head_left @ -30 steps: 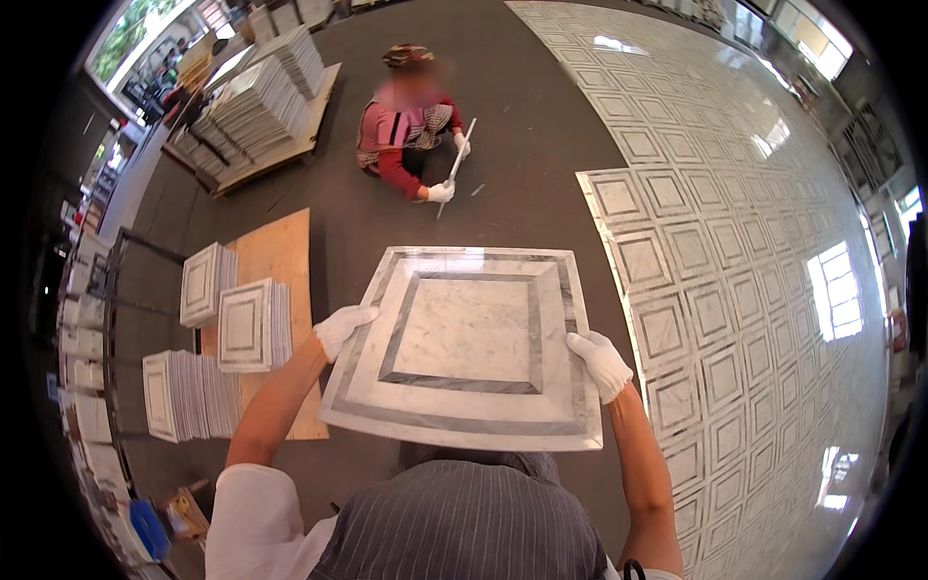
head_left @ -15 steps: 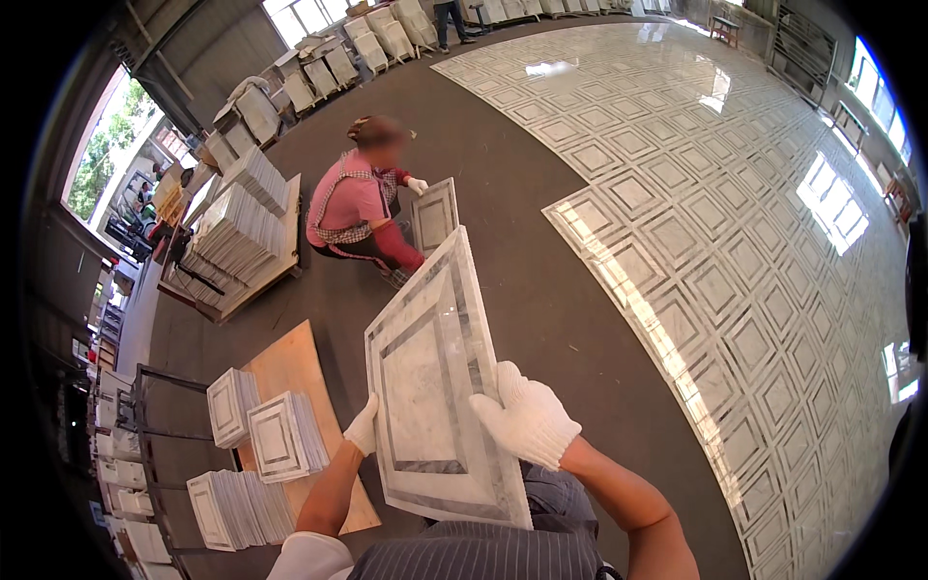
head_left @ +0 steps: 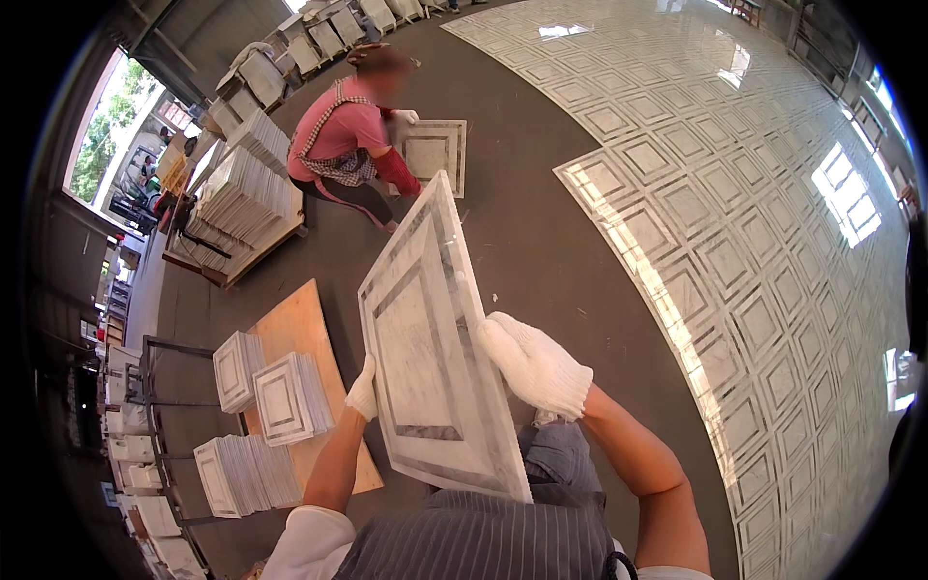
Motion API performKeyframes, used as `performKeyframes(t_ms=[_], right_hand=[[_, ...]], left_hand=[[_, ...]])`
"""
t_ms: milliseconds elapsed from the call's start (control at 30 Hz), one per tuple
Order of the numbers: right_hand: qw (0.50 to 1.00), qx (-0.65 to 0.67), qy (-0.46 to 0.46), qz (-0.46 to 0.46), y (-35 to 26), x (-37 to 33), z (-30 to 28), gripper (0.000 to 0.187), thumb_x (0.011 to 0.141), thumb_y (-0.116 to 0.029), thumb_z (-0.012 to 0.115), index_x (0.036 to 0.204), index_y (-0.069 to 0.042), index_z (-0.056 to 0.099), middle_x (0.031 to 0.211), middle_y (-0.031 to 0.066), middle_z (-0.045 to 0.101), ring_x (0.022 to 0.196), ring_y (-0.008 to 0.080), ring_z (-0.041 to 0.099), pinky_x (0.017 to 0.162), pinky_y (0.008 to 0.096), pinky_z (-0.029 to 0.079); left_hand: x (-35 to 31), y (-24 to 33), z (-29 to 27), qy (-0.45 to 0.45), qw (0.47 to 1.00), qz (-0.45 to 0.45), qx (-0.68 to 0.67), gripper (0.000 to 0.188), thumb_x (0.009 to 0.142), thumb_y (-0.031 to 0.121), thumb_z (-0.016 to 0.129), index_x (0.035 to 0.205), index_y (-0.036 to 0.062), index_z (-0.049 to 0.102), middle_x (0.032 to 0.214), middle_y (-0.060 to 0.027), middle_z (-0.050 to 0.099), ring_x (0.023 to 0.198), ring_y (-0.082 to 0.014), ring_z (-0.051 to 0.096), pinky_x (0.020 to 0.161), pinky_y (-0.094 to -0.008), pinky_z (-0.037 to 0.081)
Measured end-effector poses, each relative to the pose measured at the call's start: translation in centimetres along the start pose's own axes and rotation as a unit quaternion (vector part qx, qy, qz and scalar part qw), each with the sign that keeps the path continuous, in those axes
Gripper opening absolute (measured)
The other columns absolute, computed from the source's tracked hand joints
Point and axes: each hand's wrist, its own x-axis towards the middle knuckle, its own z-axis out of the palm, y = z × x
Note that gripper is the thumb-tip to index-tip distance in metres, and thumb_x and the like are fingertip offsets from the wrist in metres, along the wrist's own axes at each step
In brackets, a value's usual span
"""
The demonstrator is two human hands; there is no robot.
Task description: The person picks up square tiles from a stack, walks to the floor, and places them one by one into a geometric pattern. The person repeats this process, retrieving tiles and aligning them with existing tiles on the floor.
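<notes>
A square stone tile (head_left: 425,333), white marble with a grey inlaid frame, stands tilted upright in front of my body. My left hand (head_left: 362,389), in a white knit glove, grips its left edge. On the opposite edge my right hand (head_left: 535,365), gloved the same way, is closed with the thumb along the rim; its fingertips behind the tile are hidden. Beyond it a co-worker (head_left: 338,140) in a pink shirt, checked apron and red sleeve covers bends over a similar tile (head_left: 433,150), one white-gloved hand at its top.
Stacks of framed tiles (head_left: 290,396) stand on a plywood sheet (head_left: 304,338) and beside a black metal rack (head_left: 150,387) at left. Farther back is a loaded pallet (head_left: 237,266). A patterned tile layout (head_left: 715,251) covers the floor at right, its stepped edge bordering the dark floor (head_left: 541,242).
The co-worker has shifted and their tile now faces me more squarely. My tile has turned slightly, still between both hands. The view has tipped downward, and the floor layout sits a little differently.
</notes>
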Motion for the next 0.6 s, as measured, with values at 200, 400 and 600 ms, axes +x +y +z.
performKeyframes(t_ms=[200,400,600], right_hand=[[0.999,0.021,-0.025,-0.032,-0.6,0.5,0.0,0.039,0.099,-0.037,0.036,0.094,-0.001,0.051,0.084,0.0224,0.054,0.08,0.0389,0.054,0.075,0.0407,0.043],[0.999,0.037,-0.011,-0.026,0.3,0.0,-0.7,0.034,0.098,-0.032,0.041,0.093,0.0,0.051,0.083,0.0171,0.055,0.079,0.0298,0.054,0.075,0.0389,0.044],[0.994,0.059,0.02,0.089,2.4,0.7,-1.4,0.03,0.096,-0.028,0.046,0.089,0.0,0.053,0.077,0.0027,0.044,0.075,0.0115,0.042,0.07,0.0289,0.039]], left_hand=[[1.3,-0.8,-1.4,0.001,0.999,-0.007,-0.04,0.066,0.093,0.054,0.051,0.133,0.0016,0.049,0.129,-0.0143,0.056,0.113,-0.0263,0.057,0.098,-0.0384,0.046],[-2.0,1.2,0.4,0.03,0.997,0.057,-0.03,0.055,0.096,0.046,0.049,0.129,0.0012,0.052,0.124,-0.0129,0.059,0.108,-0.0239,0.059,0.096,-0.0357,0.047],[-8.4,6.2,2.2,0.048,0.988,0.14,0.045,0.045,0.095,0.038,0.053,0.124,0.0025,0.056,0.112,-0.01,0.064,0.097,-0.0189,0.062,0.084,-0.033,0.053]])
